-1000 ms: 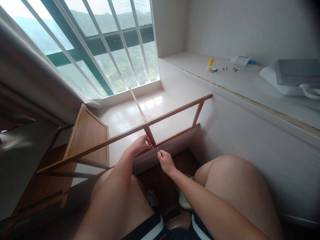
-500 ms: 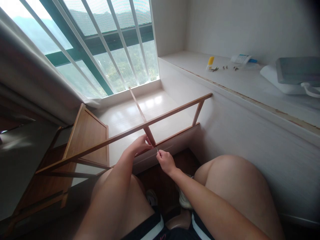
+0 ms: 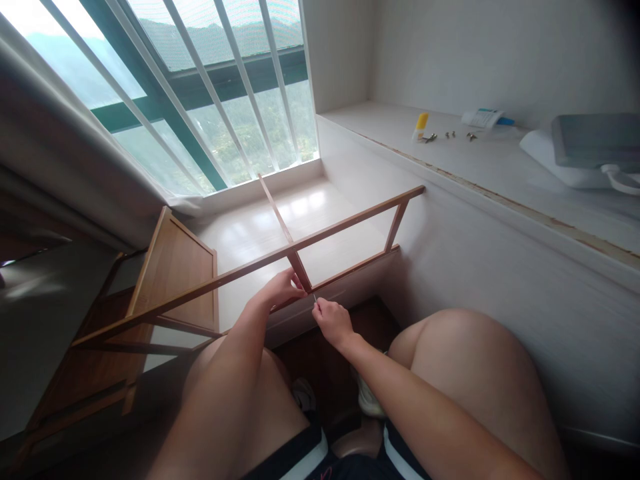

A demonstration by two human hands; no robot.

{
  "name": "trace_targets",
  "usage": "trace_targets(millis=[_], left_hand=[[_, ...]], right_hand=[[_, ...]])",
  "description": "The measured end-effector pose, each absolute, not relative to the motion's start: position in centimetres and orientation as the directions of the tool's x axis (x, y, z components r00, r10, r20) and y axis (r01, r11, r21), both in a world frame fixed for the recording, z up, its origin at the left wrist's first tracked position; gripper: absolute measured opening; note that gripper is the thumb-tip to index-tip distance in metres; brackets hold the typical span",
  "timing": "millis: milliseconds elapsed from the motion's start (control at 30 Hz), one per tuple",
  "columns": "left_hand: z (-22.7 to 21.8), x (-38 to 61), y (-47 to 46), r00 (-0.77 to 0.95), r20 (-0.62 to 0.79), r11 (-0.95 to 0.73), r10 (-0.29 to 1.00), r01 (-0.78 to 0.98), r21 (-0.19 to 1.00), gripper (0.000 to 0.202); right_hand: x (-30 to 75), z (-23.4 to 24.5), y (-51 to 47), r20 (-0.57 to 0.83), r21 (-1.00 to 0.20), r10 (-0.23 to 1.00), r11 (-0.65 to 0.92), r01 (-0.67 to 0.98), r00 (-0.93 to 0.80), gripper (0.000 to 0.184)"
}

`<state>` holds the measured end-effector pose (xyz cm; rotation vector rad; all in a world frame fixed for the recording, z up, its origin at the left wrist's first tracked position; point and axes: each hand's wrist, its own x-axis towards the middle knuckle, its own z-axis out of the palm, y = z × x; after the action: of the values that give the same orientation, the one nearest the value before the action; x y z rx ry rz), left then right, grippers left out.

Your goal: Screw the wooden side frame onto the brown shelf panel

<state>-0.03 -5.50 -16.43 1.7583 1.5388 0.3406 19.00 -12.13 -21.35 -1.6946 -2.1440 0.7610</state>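
Note:
My left hand (image 3: 286, 289) is closed around the lower end of a short crosspiece in a brown wooden frame (image 3: 345, 225). Close by on the right, my right hand (image 3: 332, 320) is a fist around a thin, straight metal tool; only its slim shaft (image 3: 315, 298) sticks out, pointing up at the joint of crosspiece and lower rail. The handle is hidden in my fingers, so its kind cannot be told. The frame stretches across in front of me, over my left thigh. A panelled wooden part (image 3: 177, 273) adjoins it on the left.
On the white ledge (image 3: 505, 160) at right lie a yellow-capped tube (image 3: 421, 125), several small metal screws (image 3: 450, 135), a white-and-blue packet (image 3: 483, 118) and a grey-lidded white box (image 3: 595, 143). A barred window (image 3: 225, 100) is ahead, a grey curtain (image 3: 90, 127) at left.
Almost nothing differs. My right hand and the metal tool have shifted very slightly; my left hand stays at the same spot on the frame.

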Motion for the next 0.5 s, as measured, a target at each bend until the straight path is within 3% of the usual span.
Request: trace_targets(millis=[67, 133, 300, 500], left_hand=[[-16.5, -0.1, -5.5, 0.241, -0.273, 0.013, 0.931, 0.729, 0.685, 0.038], [-16.5, -0.1, -5.5, 0.235, -0.274, 0.016, 0.932, 0.731, 0.683, 0.038], [-16.4, 0.0, -5.5, 0.229, -0.285, 0.027, 0.931, 0.736, 0.677, 0.038], [-16.1, 0.3, -5.6, 0.205, -0.293, 0.052, 0.934, 0.734, 0.677, 0.039]], right_hand=[[18.9, -21.2, -12.1, -0.09, -0.554, 0.962, 0.166, 0.816, -0.257, 0.028], [19.0, -21.3, -12.1, -0.096, -0.605, 0.965, 0.137, 0.784, -0.243, 0.025], [19.0, -22.0, -12.2, -0.183, -0.903, 0.961, -0.081, 0.423, -0.208, 0.024], [17.8, -22.8, -13.1, -0.288, -0.957, 0.895, -0.281, 0.07, -0.341, 0.032]])
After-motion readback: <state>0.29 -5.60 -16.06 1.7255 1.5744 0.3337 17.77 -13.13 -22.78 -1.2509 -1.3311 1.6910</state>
